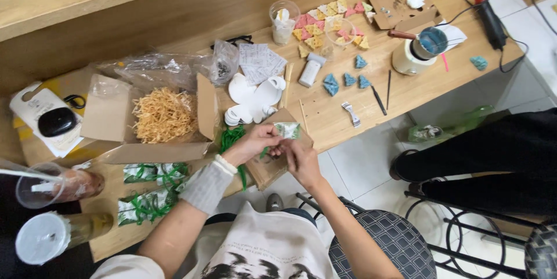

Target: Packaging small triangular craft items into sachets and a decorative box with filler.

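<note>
Both hands meet just off the table's (342, 122) near edge. Left hand (250, 144), grey wrist cuff, & right hand (301, 160) each pinch a small green-white packet (288, 130), held over a brown paper bag (272, 166). Green ribbon (232, 138) hangs below. Risk, imo: packet sits past the edge w/ fingertip grip only; a slip drops it to the floor, or the ribbon snags.

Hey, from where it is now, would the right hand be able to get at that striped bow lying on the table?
Probably yes, once it lets go. The right hand is pinching the small green-and-white packet together with the left hand. The striped bow lies alone on bare wood just beyond, with nothing between.
</note>
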